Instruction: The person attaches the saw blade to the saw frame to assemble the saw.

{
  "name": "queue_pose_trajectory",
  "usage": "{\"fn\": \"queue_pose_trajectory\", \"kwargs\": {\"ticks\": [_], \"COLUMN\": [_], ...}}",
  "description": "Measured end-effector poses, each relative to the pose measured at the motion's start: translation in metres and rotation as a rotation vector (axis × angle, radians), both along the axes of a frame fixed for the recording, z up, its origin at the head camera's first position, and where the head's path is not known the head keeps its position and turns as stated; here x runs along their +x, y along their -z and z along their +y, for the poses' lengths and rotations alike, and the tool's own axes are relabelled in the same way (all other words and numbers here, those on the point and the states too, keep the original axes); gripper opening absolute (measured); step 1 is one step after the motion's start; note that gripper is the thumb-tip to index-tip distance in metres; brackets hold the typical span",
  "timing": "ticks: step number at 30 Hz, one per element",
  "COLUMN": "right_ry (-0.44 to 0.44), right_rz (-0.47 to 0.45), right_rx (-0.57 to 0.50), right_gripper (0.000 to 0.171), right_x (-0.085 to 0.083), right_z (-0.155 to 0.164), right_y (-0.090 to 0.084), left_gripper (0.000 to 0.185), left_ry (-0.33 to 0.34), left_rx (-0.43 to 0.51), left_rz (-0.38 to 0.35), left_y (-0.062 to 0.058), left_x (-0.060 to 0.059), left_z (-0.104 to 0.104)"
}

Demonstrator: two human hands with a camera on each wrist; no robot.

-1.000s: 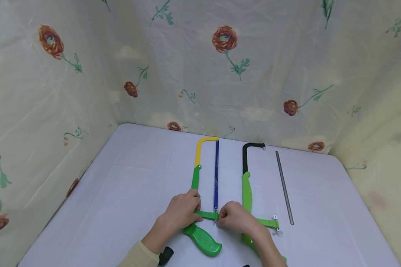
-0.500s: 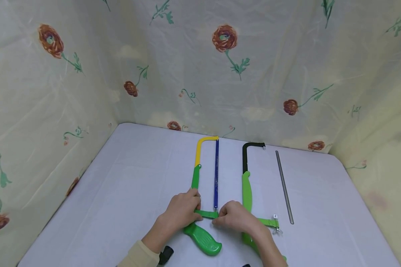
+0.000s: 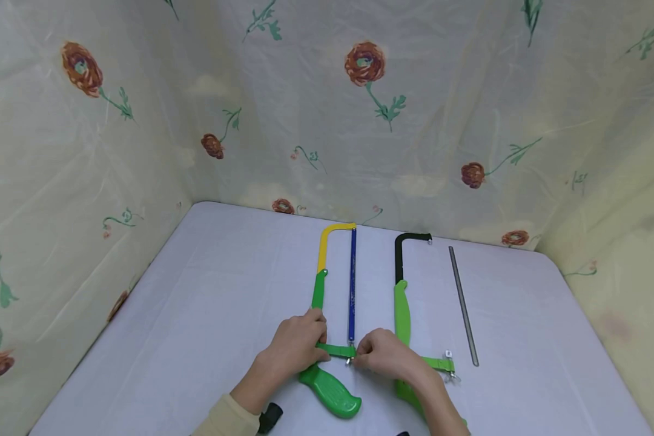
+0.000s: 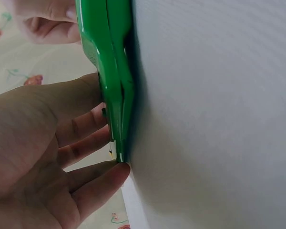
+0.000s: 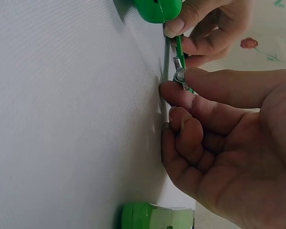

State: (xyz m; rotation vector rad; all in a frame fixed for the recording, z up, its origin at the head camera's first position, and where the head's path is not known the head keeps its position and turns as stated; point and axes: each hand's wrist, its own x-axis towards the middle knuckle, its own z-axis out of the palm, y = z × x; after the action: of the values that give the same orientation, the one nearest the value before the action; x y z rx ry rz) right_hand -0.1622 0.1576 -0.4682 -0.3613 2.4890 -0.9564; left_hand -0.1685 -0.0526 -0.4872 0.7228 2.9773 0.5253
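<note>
Head view | left hand (image 3: pixel 297 351) stayed gripping yellow-framed hacksaw (image 3: pixel 327 315) | right hand (image 3: pixel 384 356) kept pinching wing nut (image 5: pixel 179 76), fingertips shifted slightly

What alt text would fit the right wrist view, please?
The right hand pinches a small metal wing nut at the end of a green hacksaw frame lying on a white table; the left hand grips the frame beyond.

Yellow-green hacksaw (image 3: pixel 321 284) flat, blue blade (image 3: pixel 352 284) fitted
</note>
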Motion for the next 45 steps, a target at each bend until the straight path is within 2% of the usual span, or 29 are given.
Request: {"fn": "queue_pose_trajectory", "kwargs": {"ticks": [14,29,37,45], "right_ry": [-0.033,-0.037,-0.032,0.043], "right_rz": [0.024,0.051,0.024,-0.038], "right_rx": [-0.033,-0.014,-0.033,-0.029], "right_gripper": [0.002,0.009,0.010,0.033], "right_x": [0.0007,0.0003,0.0023,0.0036], "right_z": [0.0025,0.0004,0.0017,-0.0009], "right_y": [0.0005,0.0039,0.0027,0.0019], "left_gripper": [0.027,0.028,0.027,0.027], "left_ry": [0.007,0.014,0.016,0.014], "left_rx": [0.013,0.008,0.003,0.001], "left_rz": [-0.019,-0.015,-0.021,-0.041], "left_y": [-0.0006,0.0002,0.0000,-0.0006], "left_x": [-0.0007,-0.0013,-0.0017,-0.0014], "left_z": [-0.0009,-0.0005,0.0000,0.0004]}}
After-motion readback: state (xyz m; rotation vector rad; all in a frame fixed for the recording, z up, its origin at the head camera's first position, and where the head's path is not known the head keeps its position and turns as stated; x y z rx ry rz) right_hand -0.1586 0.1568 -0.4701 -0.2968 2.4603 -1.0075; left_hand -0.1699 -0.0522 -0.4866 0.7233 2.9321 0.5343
